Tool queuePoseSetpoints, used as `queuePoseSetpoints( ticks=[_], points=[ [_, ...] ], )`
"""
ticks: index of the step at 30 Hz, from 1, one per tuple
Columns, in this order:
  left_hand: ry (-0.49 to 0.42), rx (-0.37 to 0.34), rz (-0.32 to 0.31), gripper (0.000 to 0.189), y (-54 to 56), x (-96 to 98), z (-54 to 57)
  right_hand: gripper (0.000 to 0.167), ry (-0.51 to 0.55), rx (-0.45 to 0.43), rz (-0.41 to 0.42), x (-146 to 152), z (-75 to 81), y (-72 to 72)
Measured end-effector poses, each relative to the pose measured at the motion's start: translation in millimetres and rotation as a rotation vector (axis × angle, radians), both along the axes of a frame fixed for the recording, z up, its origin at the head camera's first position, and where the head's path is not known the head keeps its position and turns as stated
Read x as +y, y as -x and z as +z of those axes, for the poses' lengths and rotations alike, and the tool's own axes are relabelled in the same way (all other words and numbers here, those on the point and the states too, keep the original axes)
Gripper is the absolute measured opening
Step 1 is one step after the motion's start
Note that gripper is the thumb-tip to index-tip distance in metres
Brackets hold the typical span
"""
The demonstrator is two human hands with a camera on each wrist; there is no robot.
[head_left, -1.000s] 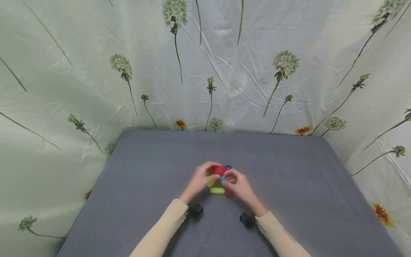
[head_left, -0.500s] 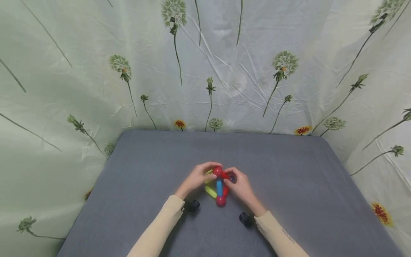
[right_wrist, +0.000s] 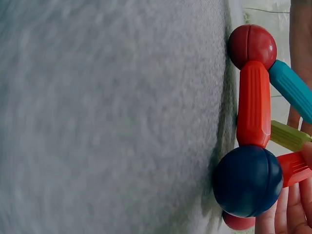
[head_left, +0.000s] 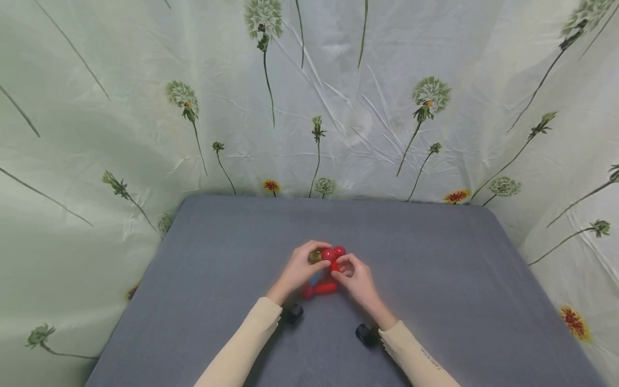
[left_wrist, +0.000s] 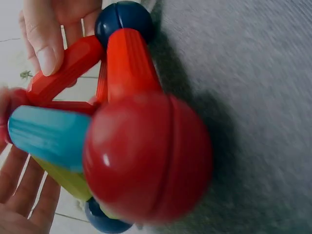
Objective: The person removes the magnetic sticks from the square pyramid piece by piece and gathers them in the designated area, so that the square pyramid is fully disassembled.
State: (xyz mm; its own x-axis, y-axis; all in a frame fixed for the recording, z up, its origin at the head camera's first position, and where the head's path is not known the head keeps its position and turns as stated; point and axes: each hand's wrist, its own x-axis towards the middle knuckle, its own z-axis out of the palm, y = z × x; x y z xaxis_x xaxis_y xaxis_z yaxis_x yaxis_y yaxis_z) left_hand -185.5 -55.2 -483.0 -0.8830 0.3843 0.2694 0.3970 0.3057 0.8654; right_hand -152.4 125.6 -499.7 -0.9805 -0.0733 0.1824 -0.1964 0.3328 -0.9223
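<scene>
My hands hold a frame of magnetic rods and balls just above the table. In the head view, the left hand (head_left: 301,267) pinches the upper red ball (head_left: 328,255) between thumb and fingers. My right hand (head_left: 358,277) grips a red rod (left_wrist: 68,68) joined to that ball. Another red rod (right_wrist: 254,105) runs between a dark blue ball (right_wrist: 247,180) and a red ball (left_wrist: 146,156). From this lower ball a light blue rod (left_wrist: 48,136) rises towards the left hand. A yellow-green rod (right_wrist: 290,135) shows behind. Fingers hide part of the frame.
The grey table (head_left: 411,236) lies under and around the hands. A flower-printed curtain (head_left: 367,107) hangs behind it and at both sides. Black wrist cameras (head_left: 294,314) sit below each wrist.
The rod-and-ball frame has turned in my hands. Its lower red ball swings left, and a red rod now lies across the front. Both hands stay near the same place.
</scene>
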Motion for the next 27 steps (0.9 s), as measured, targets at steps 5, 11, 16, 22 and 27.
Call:
queuePoseSetpoints(
  ticks=[5, 11, 16, 22, 27],
  points=[
    [-0.034, 0.006, 0.014, 0.036, -0.6, 2.1, 1.9, 0.023, 0.008, -0.003, -0.017, -2.9, 0.8, -3.0],
    [-0.052, 0.018, 0.038, 0.035, 1.9, 2.5, 0.8, 0.023, -0.018, 0.019, -0.013, -3.7, 1.1, -6.7],
    [-0.041, -0.011, 0.022, 0.036, 4.7, 0.5, 0.7, 0.018, 0.046, -0.003, -0.029, 1.5, -0.5, -6.4],
    [-0.031, -0.07, -0.074, 0.036, 7.0, -2.3, -0.8, 0.023, 0.049, 0.062, -0.073, 11.4, -0.4, 3.7],
    [-0.068, -0.069, -0.082, 0.038, 4.2, -3.3, 1.9, 0.029, -0.049, -0.005, -0.033, 13.2, 1.7, 4.0]
  ],
)
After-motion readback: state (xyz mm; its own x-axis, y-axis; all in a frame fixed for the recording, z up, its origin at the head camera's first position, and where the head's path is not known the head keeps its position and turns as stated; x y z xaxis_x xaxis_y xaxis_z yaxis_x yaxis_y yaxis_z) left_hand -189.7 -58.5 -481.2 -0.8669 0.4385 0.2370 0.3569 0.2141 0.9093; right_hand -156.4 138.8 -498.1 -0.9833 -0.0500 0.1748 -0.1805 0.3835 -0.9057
